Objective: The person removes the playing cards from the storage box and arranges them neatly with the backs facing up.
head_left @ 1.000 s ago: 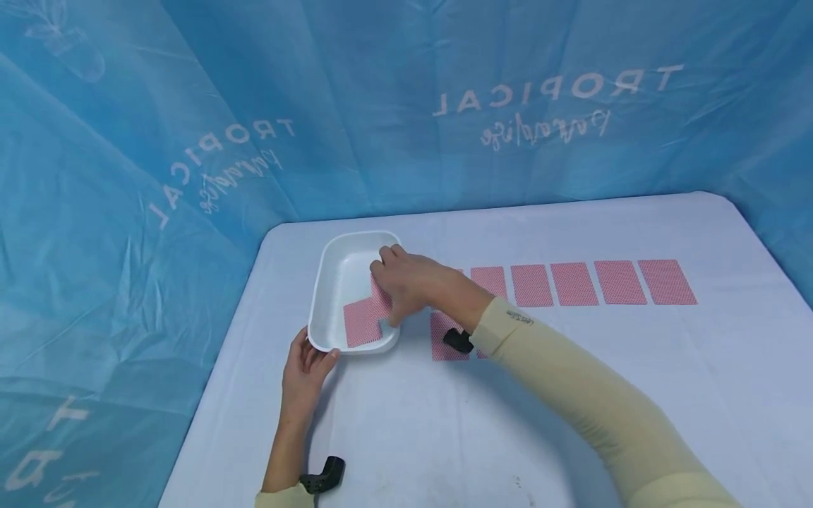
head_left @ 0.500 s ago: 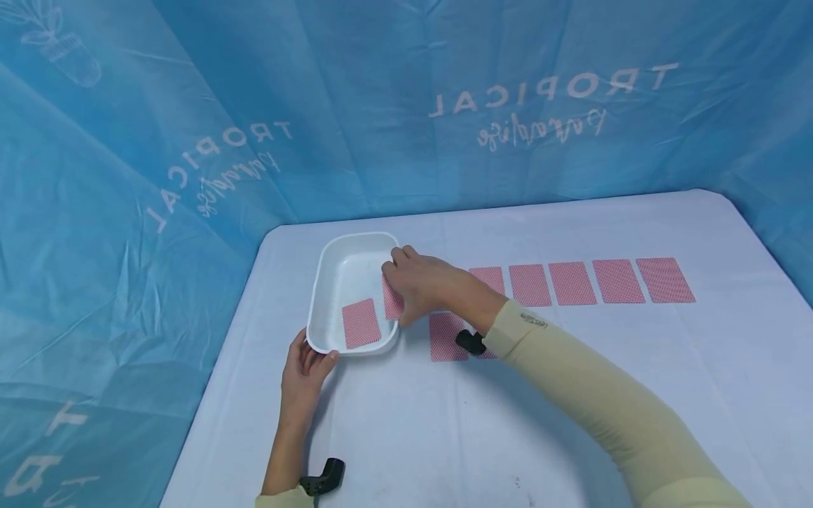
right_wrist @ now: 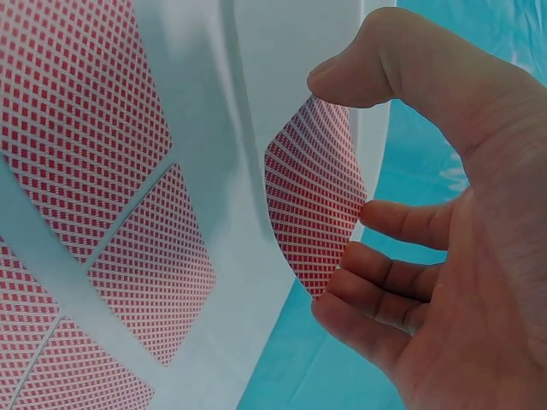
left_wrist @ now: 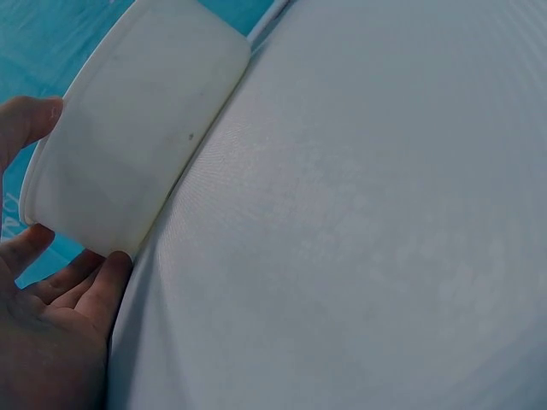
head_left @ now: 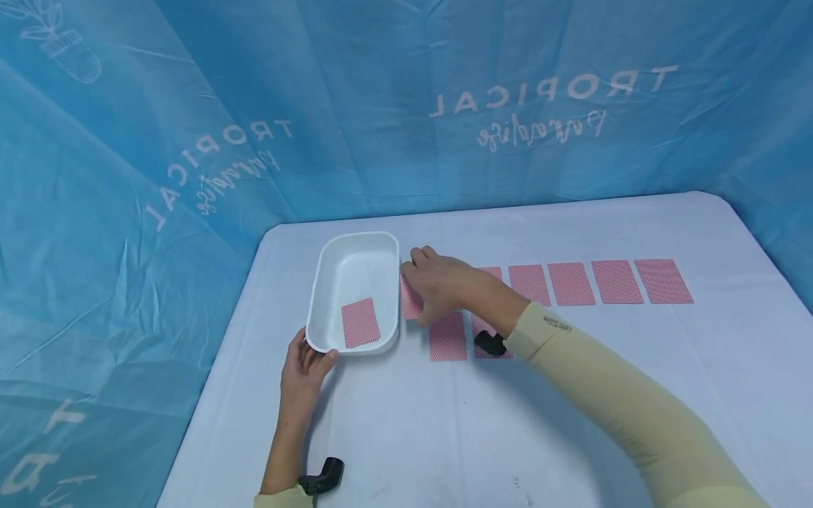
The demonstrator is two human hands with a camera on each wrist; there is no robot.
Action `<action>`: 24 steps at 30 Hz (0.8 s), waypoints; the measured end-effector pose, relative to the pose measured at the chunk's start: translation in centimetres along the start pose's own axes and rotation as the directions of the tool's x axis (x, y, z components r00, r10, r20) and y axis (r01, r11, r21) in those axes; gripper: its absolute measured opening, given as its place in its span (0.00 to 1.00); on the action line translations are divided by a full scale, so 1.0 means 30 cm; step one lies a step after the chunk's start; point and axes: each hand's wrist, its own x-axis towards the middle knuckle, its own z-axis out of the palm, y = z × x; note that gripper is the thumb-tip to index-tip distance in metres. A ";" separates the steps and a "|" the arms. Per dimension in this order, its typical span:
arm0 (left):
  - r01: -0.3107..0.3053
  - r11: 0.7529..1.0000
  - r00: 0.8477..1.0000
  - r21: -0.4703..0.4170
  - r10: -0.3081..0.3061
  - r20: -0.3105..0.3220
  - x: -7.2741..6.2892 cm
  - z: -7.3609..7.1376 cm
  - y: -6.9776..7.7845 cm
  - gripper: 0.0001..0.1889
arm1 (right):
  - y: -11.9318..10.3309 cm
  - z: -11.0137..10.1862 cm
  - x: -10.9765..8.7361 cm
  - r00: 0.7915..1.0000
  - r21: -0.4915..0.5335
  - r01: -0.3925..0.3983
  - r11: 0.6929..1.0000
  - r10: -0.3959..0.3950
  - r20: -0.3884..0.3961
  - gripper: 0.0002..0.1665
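My right hand (head_left: 440,283) pinches a red-patterned playing card (right_wrist: 314,205) between the thumb and fingertips. The card bows in the grip, its back toward the right wrist camera. In the head view this hand is just right of the white plastic tray (head_left: 327,264). My left hand (head_left: 303,367) holds the tray's near left corner, thumb at the rim and fingers against the outer wall (left_wrist: 128,128). Inside the tray, toward its near end, lies another card (head_left: 360,323), back up.
Several cards (head_left: 617,282) lie back up in a row along the far right of the white-covered table (head_left: 394,437). Nearer, two cards (head_left: 448,337) lie side by side, one partly under the right wrist's black camera (head_left: 490,343). A blue printed curtain (head_left: 356,106) stands behind.
My right hand has moved right with its card, from above the tray to beyond its right rim. The card in the tray is now fully uncovered. My left hand has kept its place.
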 end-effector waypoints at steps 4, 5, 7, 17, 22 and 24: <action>-0.004 1.000 1.000 -0.002 0.004 0.004 0.000 -0.003 -0.003 0.41 | 0.004 -0.005 -0.013 1.000 0.022 -0.011 1.000 0.011 0.003 0.49; -0.004 1.000 1.000 0.000 0.004 0.003 -0.001 -0.003 -0.003 0.41 | 0.005 -0.008 -0.017 1.000 0.027 -0.012 1.000 0.012 0.004 0.48; -0.005 1.000 1.000 -0.003 0.005 0.004 -0.001 -0.002 -0.002 0.41 | 0.009 -0.011 -0.024 1.000 0.035 -0.014 0.999 0.014 0.002 0.47; -0.010 1.000 1.000 -0.012 0.010 0.021 0.003 0.002 -0.005 0.40 | 0.032 0.009 -0.042 0.999 0.052 -0.043 0.998 0.042 0.013 0.49; -0.006 1.000 1.000 -0.014 0.006 0.013 0.004 -0.004 -0.002 0.40 | 0.036 0.012 -0.052 0.998 0.043 -0.050 0.998 0.049 0.035 0.52; -0.001 1.000 1.000 -0.018 0.001 0.016 0.004 -0.005 -0.001 0.41 | 0.039 0.015 -0.060 0.998 0.042 -0.049 0.998 0.047 0.039 0.52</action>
